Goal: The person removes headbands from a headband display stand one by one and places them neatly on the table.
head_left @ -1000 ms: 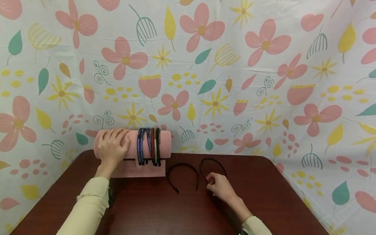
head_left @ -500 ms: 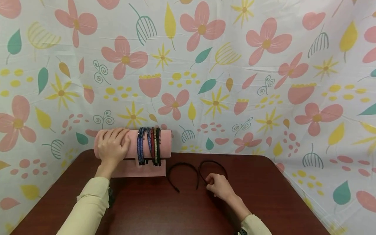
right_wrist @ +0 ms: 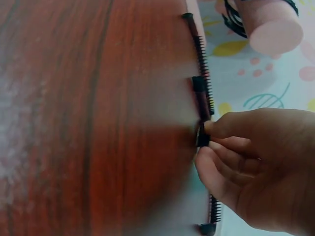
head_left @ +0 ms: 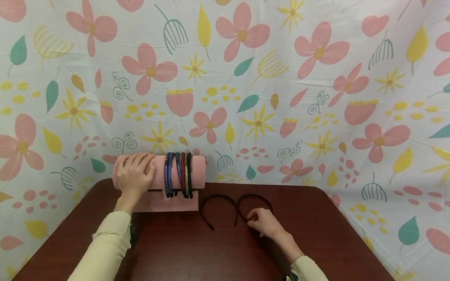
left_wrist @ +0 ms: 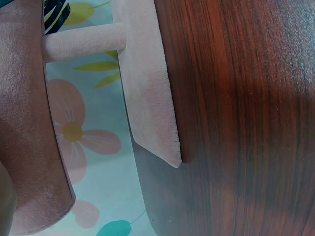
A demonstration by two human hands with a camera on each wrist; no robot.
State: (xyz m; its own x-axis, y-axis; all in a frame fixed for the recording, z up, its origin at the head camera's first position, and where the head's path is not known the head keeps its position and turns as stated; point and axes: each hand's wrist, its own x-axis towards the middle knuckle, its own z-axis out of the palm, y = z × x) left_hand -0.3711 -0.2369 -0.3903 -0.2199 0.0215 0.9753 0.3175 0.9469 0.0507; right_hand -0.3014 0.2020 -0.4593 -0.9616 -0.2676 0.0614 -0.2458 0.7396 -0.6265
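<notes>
At left centre of the head view, the left hand (head_left: pixel 135 173) has its grip curled over a pink stand (head_left: pixel 159 175) bearing headbands (head_left: pixel 178 175). Lower right of centre, the right hand's (head_left: pixel 265 223) grip pinches one end of a black band (head_left: pixel 252 195), beside a second band (head_left: pixel 220 195) on the desk (head_left: pixel 197 246).

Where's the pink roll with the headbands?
In the head view, the pink roll is left of centre, under the person's left hand, near the back of the table.
</notes>
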